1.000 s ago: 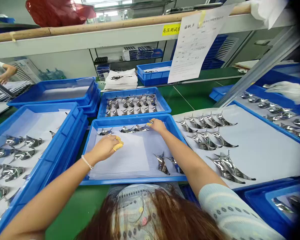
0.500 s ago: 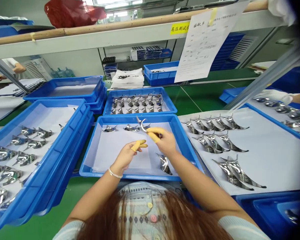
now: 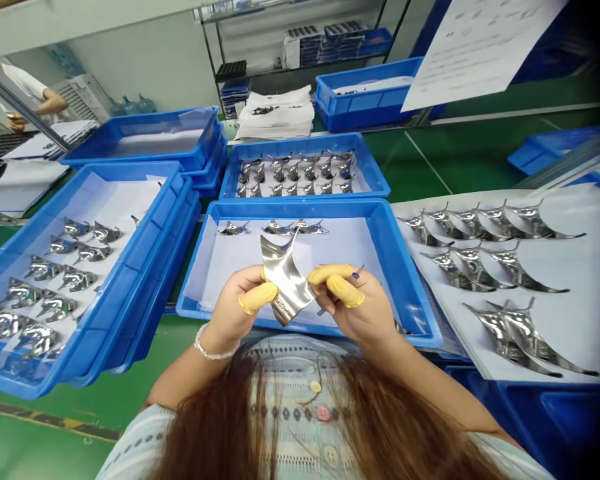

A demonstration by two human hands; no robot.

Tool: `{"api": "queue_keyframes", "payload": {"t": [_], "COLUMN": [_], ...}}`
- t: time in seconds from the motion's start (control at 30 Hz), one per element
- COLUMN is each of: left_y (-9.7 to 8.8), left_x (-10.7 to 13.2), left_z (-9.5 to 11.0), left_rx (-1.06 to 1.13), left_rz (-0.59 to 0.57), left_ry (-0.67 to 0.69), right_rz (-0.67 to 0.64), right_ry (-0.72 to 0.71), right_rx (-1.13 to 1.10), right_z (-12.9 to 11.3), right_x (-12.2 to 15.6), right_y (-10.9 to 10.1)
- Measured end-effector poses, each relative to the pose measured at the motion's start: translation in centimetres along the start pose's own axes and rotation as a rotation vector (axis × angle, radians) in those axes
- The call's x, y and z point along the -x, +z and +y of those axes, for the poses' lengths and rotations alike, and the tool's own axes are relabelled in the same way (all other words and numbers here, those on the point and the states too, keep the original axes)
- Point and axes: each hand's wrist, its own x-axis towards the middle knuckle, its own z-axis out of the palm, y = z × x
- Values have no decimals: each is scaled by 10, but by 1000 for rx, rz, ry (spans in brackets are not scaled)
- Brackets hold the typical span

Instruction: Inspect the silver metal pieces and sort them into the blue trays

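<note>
Above the near blue tray, a shiny curved metal part with pointed corners is held tilted up. My left hand pinches its left edge between thumb and fingers. At its right corner are the closed fingers of my right hand, which also holds a thin rod-like tool with a dark blue spot near the upper end. Both hands wear yellow finger cots. Behind the held part, several similar metal parts lie along the tray's far side on white paper. Another part is mostly hidden by my right forearm.
A further blue tray holds rows of metal parts. Stacked blue trays stand at the left, metal parts in the top one. More parts lie on white paper at the right. A hanging sheet reaches down at upper right.
My right hand has brought the metal part down and nearer to me, and my left hand, empty before, now grips it too. The view has tilted downward.
</note>
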Motion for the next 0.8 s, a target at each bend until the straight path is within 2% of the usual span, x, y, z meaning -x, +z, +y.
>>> {"api": "queue_keyframes", "payload": {"t": [0.1,0.23,0.4,0.57,0.8], "left_y": [0,0,-2,-6,-4], "left_x": [3,7,12,19,28], "left_z": [4,9,13,14,21], "left_rx": [-79,-139,-179,-351,-535], "left_rz": [-3,-34,-13,52,-74], "left_ry": [9,-22,-44,100,229], "right_rz": [-66,-81,-109,-145,-190], "right_ry": [84,175,166,162,154], "right_rx": [-42,-35,-44,-38,35], "right_z": [-6,-9,-13,-8,-3], "right_x": [5,9,11,10,10], "right_y": [7,9,9,6,2]}}
